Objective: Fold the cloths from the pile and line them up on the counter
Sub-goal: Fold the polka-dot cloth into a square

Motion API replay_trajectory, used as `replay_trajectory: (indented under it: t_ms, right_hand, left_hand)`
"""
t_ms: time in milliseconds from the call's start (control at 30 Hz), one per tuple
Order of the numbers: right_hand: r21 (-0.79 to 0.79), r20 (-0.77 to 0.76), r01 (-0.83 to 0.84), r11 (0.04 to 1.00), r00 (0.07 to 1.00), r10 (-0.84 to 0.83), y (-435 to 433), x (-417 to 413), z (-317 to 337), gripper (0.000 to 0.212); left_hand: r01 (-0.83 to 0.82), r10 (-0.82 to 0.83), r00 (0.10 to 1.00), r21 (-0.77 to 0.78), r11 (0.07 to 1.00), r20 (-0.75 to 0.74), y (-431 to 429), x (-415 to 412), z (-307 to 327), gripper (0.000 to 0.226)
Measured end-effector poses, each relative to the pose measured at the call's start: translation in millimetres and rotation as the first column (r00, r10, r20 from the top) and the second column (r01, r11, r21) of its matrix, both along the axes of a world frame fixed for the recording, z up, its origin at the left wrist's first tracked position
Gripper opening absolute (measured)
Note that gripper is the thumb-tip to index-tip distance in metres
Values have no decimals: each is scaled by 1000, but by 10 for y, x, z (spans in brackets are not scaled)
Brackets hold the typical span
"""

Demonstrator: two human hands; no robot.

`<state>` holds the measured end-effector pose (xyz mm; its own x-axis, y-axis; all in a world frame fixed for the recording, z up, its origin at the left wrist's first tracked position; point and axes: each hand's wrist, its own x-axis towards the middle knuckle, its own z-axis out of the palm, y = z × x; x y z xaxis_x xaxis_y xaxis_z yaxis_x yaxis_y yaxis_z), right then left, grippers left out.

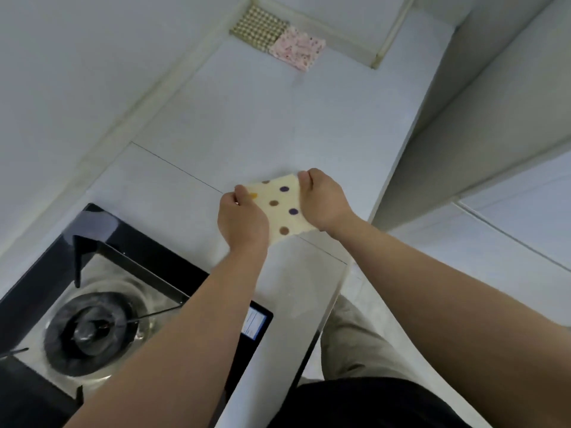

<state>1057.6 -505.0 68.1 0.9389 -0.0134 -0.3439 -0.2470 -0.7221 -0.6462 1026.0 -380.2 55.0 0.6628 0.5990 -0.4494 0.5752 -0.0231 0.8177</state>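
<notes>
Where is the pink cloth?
In the head view, the pink cloth lies at the far end of the counter, right of and touching the checked cloth, beyond the dotted cloth.

Hob: black glass gas hob (139, 239), low on my left.
Burner: round black burner cap (89, 330) in a shiny steel bowl (123, 281), under black metal pan-support prongs (81, 254).
Sticker: small blue-and-white label (255, 324) at the hob's near right corner.
Wall: plain white wall (77, 72), my left.
Cabinet: white cabinet front (494, 134), my right.
Clothes: my khaki trousers (355, 344), black top (370, 403).
</notes>
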Motion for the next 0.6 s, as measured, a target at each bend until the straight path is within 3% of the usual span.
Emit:
replay_trajectory:
  t_ms: [300, 433, 600]
  right_hand:
    - [0, -140, -315, 949, 940, 312, -144, 1378, -531, 34]
    - [10, -159, -340, 940, 928, 338, -331, 1938, -526, 39]
    - [-49, -118, -384, 922, 919, 377, -742, 2594, -470, 40]
  left_hand:
    - [-308, 296, 929, -24, 951, -223, -262, 927, -390, 34]
    - [-309, 279, 918, -66, 949, -281, -453, 1343, -365, 30]
    - [-197, 146, 951, -169, 966, -273, -705, 1920, -275, 30]
